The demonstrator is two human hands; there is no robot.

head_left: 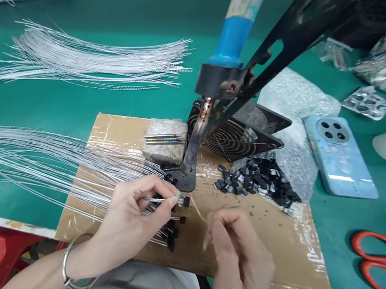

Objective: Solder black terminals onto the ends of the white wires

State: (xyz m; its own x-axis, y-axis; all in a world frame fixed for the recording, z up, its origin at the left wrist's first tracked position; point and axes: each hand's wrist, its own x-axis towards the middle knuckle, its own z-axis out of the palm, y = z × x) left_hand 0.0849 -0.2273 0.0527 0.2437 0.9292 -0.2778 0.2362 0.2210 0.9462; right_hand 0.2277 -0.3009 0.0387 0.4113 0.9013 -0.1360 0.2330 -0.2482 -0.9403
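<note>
My left hand [143, 215] pinches a white wire [156, 200] close to its end, where a small black connector [186, 202] sticks out past the fingertips. My right hand [237, 262] is closed over the cardboard, slightly blurred, and a thin strand of solder wire [198, 209] runs from its fingers toward the connector. Just above my left fingertips, a blue-handled soldering iron [232, 42] is clamped with its tip pointing down. Under and beside my left hand lies a bundle of white wires [46, 148], several ending in black connectors [171, 235].
Loose black connector pieces [265, 179] lie right of a black fan [234, 139]. A pad with metal tips [164, 152] sits left of the iron. Cardboard [270, 258] covers the bench front. A phone [343, 158], red-handled scissors [377, 262] and more white wires [96, 60] lie around.
</note>
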